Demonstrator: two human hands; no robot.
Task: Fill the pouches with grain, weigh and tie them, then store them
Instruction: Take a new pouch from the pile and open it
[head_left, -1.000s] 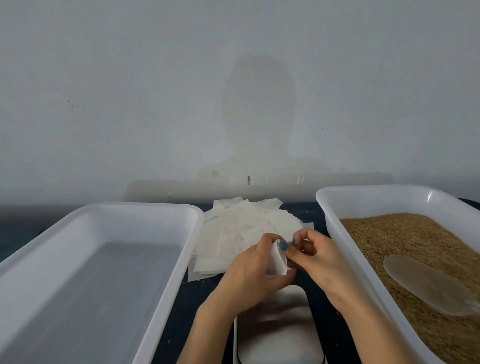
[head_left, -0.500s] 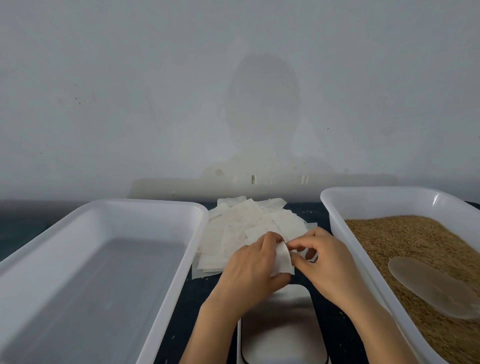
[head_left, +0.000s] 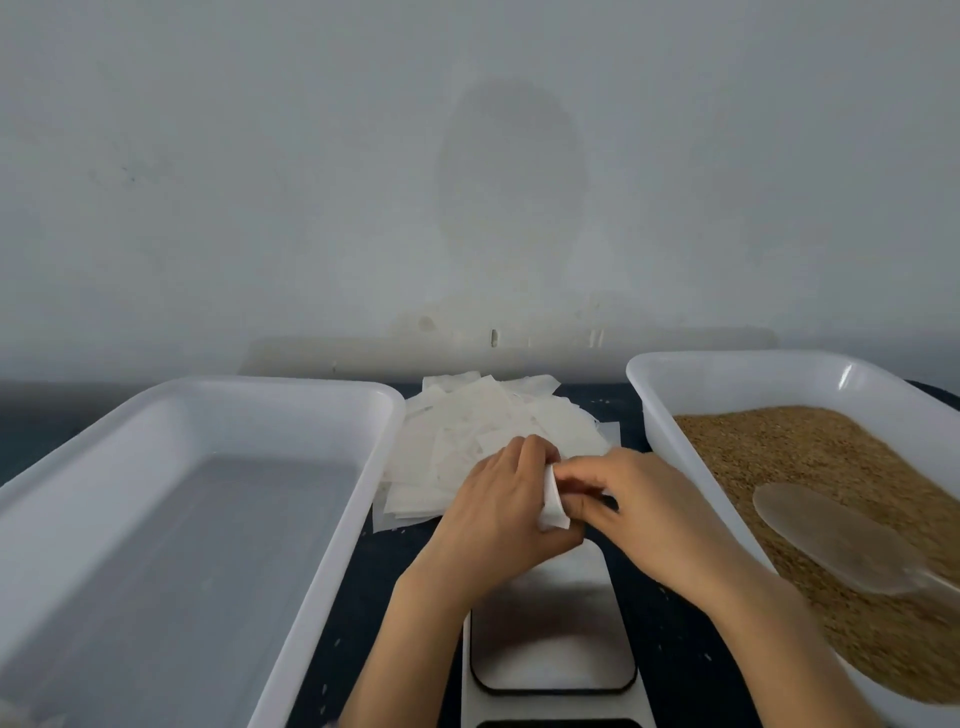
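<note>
A small white pouch (head_left: 551, 500) is pinched between both hands above the far end of the scale (head_left: 550, 644). My left hand (head_left: 498, 509) grips its left side; my right hand (head_left: 644, 506) holds its upper edge with thumb and fingers. Behind the hands lies a loose pile of white pouches (head_left: 467, 441) on the dark table. To the right, a white tray (head_left: 727, 374) holds brown grain (head_left: 810, 457) with a translucent scoop (head_left: 836, 540) resting on it.
A white tray (head_left: 249, 410) with nothing in it stands on the left, close to the pile. A pale wall rises just behind the table. A few stray grains dot the dark tabletop (head_left: 670, 654) between the trays.
Both hands have shifted slightly while working the pouch. My right fingers have closed in over its upper edge, and the pouch now shows as a narrower strip between the hands.
</note>
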